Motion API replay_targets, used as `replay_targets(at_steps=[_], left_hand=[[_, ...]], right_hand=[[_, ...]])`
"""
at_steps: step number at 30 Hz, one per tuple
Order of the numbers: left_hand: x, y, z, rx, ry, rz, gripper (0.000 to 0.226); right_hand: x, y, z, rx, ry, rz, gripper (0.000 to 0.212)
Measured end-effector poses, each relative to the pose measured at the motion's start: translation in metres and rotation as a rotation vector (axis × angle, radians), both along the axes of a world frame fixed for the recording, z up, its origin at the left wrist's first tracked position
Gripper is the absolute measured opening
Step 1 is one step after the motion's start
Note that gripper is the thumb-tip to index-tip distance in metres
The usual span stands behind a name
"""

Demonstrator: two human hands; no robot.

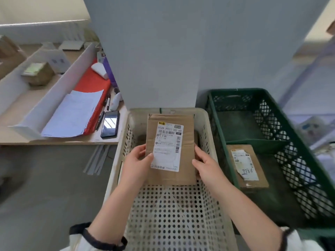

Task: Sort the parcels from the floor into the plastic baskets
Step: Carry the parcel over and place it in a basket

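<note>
A flat brown cardboard parcel (186, 140) with a white shipping label is held over the white perforated basket (116, 171). My left hand (137, 163) grips its left edge, thumb on the label. My right hand (206, 163) grips its right edge. To the right stands a green plastic basket (282, 120) with a divider. Its near compartment holds another brown parcel (253, 178) with a white label, lying flat.
A desk (59, 140) at left carries a phone (110, 126), pens, papers on a red folder (90, 82), white trays and a small box. A grey pillar (181, 51) rises behind the baskets. Grey floor lies at lower left.
</note>
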State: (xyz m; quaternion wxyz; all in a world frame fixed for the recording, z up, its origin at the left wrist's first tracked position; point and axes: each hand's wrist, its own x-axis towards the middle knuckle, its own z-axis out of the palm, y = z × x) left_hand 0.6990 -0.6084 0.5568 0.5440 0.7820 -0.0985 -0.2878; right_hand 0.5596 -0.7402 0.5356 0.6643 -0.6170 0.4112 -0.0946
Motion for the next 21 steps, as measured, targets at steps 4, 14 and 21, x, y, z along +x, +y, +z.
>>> replay_targets(at_steps=[4, 14, 21], left_hand=[[0.013, -0.007, -0.01, -0.001, 0.024, -0.059, 0.034], [0.044, 0.014, -0.079, 0.013, 0.173, -0.074, 0.035], [0.061, 0.043, -0.17, 0.061, 0.223, 0.169, 0.032]], right_hand=[[0.004, 0.001, -0.005, -0.027, -0.004, -0.032, 0.051], [0.025, 0.018, -0.065, 0.087, 0.06, -0.038, 0.054], [0.058, 0.054, -0.163, 0.251, 0.083, 0.023, 0.061]])
